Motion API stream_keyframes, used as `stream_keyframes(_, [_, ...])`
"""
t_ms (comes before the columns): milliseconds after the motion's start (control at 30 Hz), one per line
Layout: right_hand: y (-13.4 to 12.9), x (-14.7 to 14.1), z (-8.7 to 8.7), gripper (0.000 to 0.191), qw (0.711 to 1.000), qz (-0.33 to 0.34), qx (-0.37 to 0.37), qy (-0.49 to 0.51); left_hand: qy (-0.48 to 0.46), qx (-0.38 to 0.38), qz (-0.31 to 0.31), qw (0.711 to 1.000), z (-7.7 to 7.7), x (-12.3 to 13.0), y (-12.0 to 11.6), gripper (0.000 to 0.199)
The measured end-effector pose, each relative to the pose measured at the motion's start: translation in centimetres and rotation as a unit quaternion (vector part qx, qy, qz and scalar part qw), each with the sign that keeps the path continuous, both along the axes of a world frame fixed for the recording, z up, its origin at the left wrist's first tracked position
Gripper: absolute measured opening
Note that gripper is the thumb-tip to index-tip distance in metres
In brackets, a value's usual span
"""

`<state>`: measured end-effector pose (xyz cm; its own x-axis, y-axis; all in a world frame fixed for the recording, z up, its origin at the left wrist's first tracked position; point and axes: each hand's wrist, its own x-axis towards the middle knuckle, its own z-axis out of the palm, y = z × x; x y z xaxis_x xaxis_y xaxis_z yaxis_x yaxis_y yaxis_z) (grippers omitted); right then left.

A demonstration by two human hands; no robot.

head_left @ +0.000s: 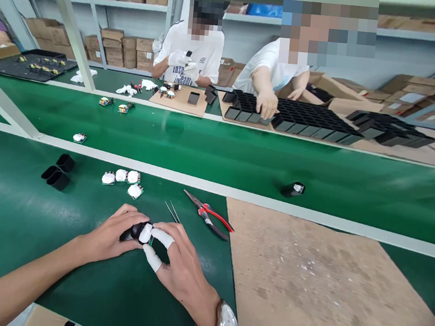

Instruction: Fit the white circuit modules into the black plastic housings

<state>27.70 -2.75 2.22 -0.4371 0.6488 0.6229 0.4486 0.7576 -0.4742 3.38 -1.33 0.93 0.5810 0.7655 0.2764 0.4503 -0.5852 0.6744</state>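
My left hand (122,233) is closed around a small black plastic case (132,232), whose mouth faces right. Between the covered thumb and finger of my right hand (178,258) is a small circuit board with a white pad (146,233), right at the mouth of that case. White finger cots cover those two fingertips. Just beyond my hands lie tweezers (172,211) and red-and-black long-nose pliers (209,215). Several more boards with white pads (121,176) sit farther off, left of the pliers. Empty black cases (58,178) stand at the left.
A cardboard sheet (306,277) with white scraps covers the bench at right. Past a pale rail (185,179) runs a green belt (203,146), carrying a black case (294,189) and a few boards (79,137). Two co-workers sit opposite, near rows of black cases (316,121).
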Motion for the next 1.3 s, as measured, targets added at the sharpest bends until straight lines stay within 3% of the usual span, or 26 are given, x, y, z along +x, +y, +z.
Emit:
stream_keyframes(133, [0.0, 0.1, -0.1, 0.02, 1.0, 0.016, 0.001, 0.013, -0.012, -0.02, -0.005, 1.0, -0.3, -0.1, -0.1, 0.058])
stream_keyframes(333, [0.1, -0.5, -0.2, 0.009, 0.998, 0.006, -0.008, -0.064, -0.028, -0.024, 0.0, 0.999, -0.6, -0.1, -0.1, 0.058])
stream_keyframes(433, [0.2, -0.8, -0.3, 0.013, 0.998, 0.01, -0.017, -0.063, -0.027, -0.038, 0.006, 0.999, -0.3, -0.1, -0.2, 0.057])
stream_keyframes(600, [0.2, -0.6, -0.8, 0.026, 0.997, 0.03, -0.071, 0.019, -0.042, -0.076, -0.029, 0.996, 0.4, -0.1, -0.2, 0.051])
stream_keyframes(733, [0.1, -0.4, -1.2, 0.037, 0.993, 0.036, -0.108, -0.008, -0.047, -0.049, -0.02, 0.997, 0.7, 0.1, -0.1, 0.036])
stream_keyframes(933, [0.6, 0.0, -2.5, 0.026, 0.997, 0.05, -0.04, -0.041, -0.046, -0.036, -0.006, 0.998, 0.6, 0.1, 0.1, 0.032])
stream_keyframes(1033, [0.9, 0.1, -2.7, 0.024, 0.997, 0.053, -0.006, -0.046, -0.045, 0.035, 0.046, 0.997, 1.4, -1.3, 2.4, 0.03])
stream_keyframes(1133, [0.8, 0.0, -2.5, 0.022, 0.998, 0.054, -0.003, -0.044, 0.026, 0.113, 0.163, 0.98, 2.5, -4.2, 7.0, 0.03])
stream_keyframes(1200, [0.8, 0.0, -2.2, 0.024, 0.998, 0.051, -0.002, -0.033, 0.114, 0.113, 0.277, 0.947, 3.1, -6.5, 10.9, 0.034])
stream_keyframes(1300, [0.6, 0.1, -2.2, 0.031, 0.999, 0.046, -0.011, -0.018, 0.126, 0.098, 0.35, 0.923, 3.0, -9.2, 16.3, 0.039])
